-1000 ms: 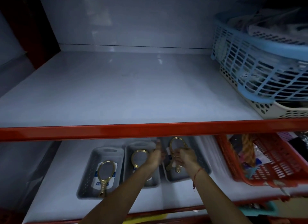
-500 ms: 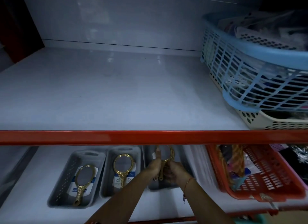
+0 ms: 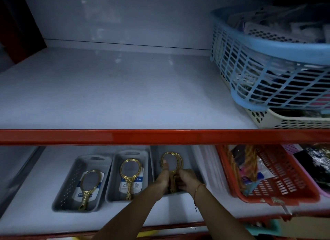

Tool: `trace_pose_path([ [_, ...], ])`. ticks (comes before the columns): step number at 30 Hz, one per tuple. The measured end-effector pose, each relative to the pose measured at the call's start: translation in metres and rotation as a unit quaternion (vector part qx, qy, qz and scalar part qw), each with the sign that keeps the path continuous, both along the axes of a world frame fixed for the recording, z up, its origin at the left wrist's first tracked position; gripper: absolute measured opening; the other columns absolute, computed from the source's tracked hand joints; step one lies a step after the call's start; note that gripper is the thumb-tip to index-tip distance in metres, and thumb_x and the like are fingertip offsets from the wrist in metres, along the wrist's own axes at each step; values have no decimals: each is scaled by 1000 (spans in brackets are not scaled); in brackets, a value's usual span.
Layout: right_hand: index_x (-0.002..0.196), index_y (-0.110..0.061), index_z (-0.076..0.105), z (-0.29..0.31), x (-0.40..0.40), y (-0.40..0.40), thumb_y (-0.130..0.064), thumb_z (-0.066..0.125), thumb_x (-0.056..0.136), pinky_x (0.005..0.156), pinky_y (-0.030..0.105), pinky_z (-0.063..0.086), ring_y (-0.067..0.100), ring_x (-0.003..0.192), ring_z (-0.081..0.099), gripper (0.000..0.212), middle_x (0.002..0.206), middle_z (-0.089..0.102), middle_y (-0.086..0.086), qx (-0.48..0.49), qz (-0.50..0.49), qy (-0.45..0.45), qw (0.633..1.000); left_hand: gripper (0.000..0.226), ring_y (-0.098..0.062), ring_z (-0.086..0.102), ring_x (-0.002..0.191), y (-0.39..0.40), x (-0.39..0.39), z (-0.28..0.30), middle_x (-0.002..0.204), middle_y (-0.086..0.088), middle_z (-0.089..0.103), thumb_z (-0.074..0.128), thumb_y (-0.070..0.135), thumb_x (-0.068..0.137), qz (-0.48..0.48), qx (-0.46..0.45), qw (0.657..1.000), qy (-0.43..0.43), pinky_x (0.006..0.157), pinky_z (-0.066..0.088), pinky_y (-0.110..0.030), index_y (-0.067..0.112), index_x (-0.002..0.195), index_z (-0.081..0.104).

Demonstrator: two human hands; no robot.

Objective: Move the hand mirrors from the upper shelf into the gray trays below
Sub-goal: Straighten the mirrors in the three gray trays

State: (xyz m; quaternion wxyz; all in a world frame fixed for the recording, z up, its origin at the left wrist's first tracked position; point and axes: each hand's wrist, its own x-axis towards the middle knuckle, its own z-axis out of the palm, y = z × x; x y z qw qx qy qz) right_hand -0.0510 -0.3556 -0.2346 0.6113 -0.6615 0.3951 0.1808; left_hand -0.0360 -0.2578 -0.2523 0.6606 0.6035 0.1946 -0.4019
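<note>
Both bare forearms reached forward under the red-edged upper shelf (image 3: 160,136) and met over the rightmost gray plastic tray (image 3: 193,161) on the white lower shelf (image 3: 32,200). The left hand (image 3: 161,180) and right hand (image 3: 186,180) were closed together around the handle of a gold-framed oval hand mirror (image 3: 172,162), the left thumb pressed up on its rim, its head pointing away inside that tray. The left gray tray (image 3: 71,182) held a second gold mirror (image 3: 89,186), the middle gray tray (image 3: 114,175) a third (image 3: 130,172), both lying flat.
</note>
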Motion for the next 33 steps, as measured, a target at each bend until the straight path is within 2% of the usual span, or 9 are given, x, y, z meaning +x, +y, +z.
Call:
trace_pose_path([
  [4,73,-6,62,9,-2,3,-8,45,87,73,38,58,28,70,64,23,73,66,14,11,4,6,1000,80,-22,66,80,-2,-1,-10,80,-11,70,11,63,95,11,11,1000,-11,76,54,-31,9,79,68],
  [7,70,-6,61,13,-2,5,-7,44,89,58,29,54,24,63,62,25,69,63,12,19,0,5,1000,80,-22,65,84,-2,-1,-15,82,-8,68,11,63,94,11,16,1000,-15,78,53,-31,8,94,69],
  [10,69,-4,61,15,-3,4,-3,46,89,48,25,53,23,60,62,25,68,63,13,22,1,3,1000,77,-19,65,84,-2,-1,-15,84,-7,69,11,65,93,2,24,999,-23,74,53,-28,14,92,69],
  [17,64,-5,58,8,-4,8,1,58,84,74,38,58,23,63,63,21,65,63,12,-10,25,-15,1000,74,-21,67,94,-1,-2,-18,95,-10,73,13,70,90,-26,45,997,-52,99,51,-37,21,83,68],
  [22,66,-4,60,8,-4,8,5,56,84,86,51,56,33,77,66,20,70,64,14,5,31,-14,999,73,-22,67,99,0,-2,-17,98,-8,72,14,71,90,-32,47,997,-53,100,51,-39,23,84,68],
  [26,67,-4,60,12,-4,7,5,54,86,84,47,57,31,72,65,22,70,64,14,14,36,-10,999,68,-17,65,88,0,-3,-13,87,-2,69,12,66,93,-28,33,998,-50,90,52,-33,25,81,65],
  [29,65,-4,59,11,-4,7,2,55,86,80,44,58,28,65,63,22,67,63,14,3,39,-9,999,67,-21,64,94,2,-5,-6,86,-4,68,14,65,94,-35,35,997,-65,95,50,-34,22,80,64],
  [31,65,-8,58,9,-3,6,-3,56,86,73,37,59,26,69,63,22,68,63,10,-50,57,-15,997,66,-25,63,102,8,-7,-2,91,-8,69,18,65,94,-57,65,991,-105,98,48,-37,19,80,64],
  [33,69,-10,61,9,-6,6,-12,57,87,63,28,51,21,74,60,19,73,64,6,-145,104,-29,984,55,-25,63,100,18,-10,3,95,-10,70,29,56,97,-88,121,972,-184,89,48,-33,18,84,66],
])
